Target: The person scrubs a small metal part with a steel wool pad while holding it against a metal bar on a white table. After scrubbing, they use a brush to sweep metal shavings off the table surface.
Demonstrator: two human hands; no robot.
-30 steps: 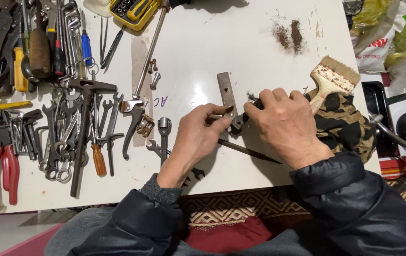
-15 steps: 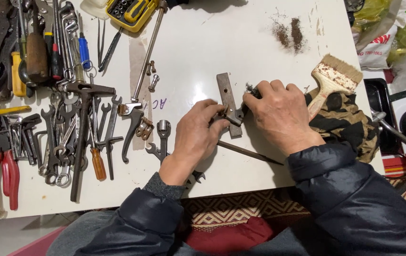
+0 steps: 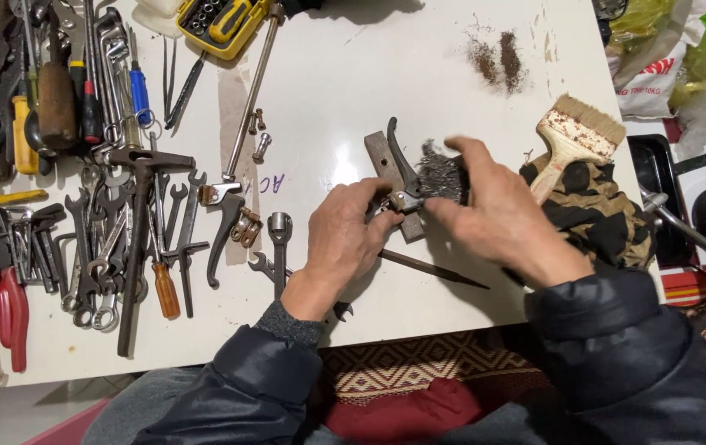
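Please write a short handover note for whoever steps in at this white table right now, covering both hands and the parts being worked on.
Left hand: pinches the lower end of the dark curved metal lever, which lies across the small rusty-brown rectangular block.
Right hand: presses a grey steel-wool wad against the lever.
Nearby: thin dark metal file on the white table below the hands; wooden-handled paintbrush on a camouflage cloth to the right; spanners and pliers spread at left.
Done: two piles of rust-coloured dust lie at the far side.
Left: cannot tell how clean the lever is.
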